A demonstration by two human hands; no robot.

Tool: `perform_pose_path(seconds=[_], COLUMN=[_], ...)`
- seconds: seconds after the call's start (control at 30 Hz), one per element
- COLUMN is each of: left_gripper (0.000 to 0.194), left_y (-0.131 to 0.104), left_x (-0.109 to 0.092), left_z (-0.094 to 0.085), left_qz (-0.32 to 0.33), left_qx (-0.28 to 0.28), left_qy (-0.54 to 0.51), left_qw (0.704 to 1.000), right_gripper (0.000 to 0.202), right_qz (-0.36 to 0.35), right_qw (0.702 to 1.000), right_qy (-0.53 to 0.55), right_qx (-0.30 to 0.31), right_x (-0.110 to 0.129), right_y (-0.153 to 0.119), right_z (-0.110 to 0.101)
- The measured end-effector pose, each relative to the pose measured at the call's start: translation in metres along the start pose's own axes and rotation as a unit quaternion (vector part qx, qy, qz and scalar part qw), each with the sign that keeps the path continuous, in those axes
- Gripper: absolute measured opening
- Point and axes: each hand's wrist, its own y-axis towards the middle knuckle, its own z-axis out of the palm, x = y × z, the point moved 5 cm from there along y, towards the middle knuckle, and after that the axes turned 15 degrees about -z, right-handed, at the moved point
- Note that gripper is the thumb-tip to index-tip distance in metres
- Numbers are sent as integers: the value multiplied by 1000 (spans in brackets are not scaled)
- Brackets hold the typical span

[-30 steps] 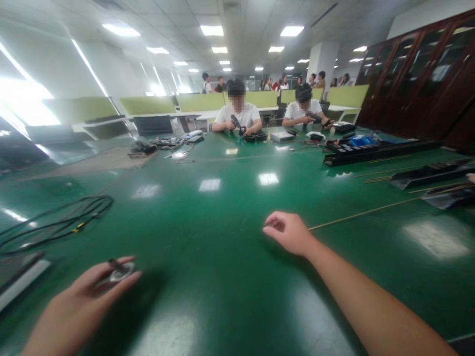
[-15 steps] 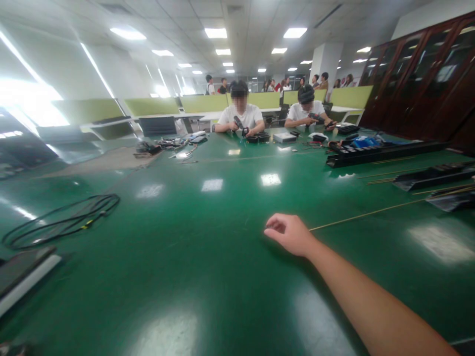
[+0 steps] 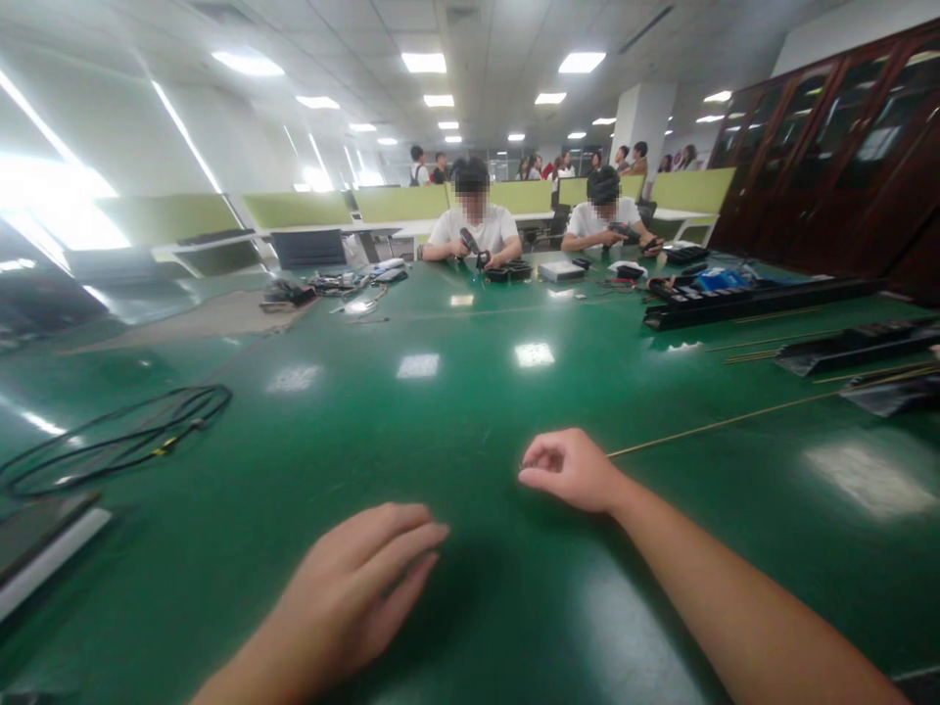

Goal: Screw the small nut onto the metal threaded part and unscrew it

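My right hand is over the green table, right of centre, its thumb and fingers pinched on a small dark thing too small to make out. A thin brass-coloured rod runs from behind that hand toward the right; whether the hand touches it is hidden. My left hand hovers at the lower centre, slightly blurred, fingers extended and a gap below them, holding nothing visible.
Looped black cables lie at the left, with a flat dark device below them. Black trays and more rods are at the right. Across the table two people handle dark tools; loose parts lie near the far edge.
My left hand has come into view from the bottom, reaching toward the middle. My right hand keeps its pinch and has barely moved; the view has shifted slightly.
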Motion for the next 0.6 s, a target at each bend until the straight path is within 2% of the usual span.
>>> perform_pose_path(seconds=[0.1,0.17,0.27,0.33,0.4,0.47,0.6], left_gripper=[48,44,28,24,21,20,25], left_y=[53,78,98,101,97,85,42], left_x=[-28,-40,-48,-45,-36,-17,43], left_z=[51,77,101,107,103,86,24], left_qz=[27,40,45,31,9,-34,-203], left_qx=[105,145,165,168,160,131,30], left_qy=[-15,-38,-51,-55,-66,-73,-61], left_qw=[994,988,984,984,985,988,977], right_gripper=[19,15,12,14,15,21,27], right_qz=[-15,-33,-36,-23,-6,9,19], right_qw=[1000,998,997,998,998,998,999], right_qy=[26,46,58,52,46,38,2], right_qx=[8,19,38,40,44,49,48], right_x=[-1,-2,-6,-9,-10,-9,-5], right_y=[0,0,2,2,2,1,0], right_z=[0,1,4,5,6,6,4])
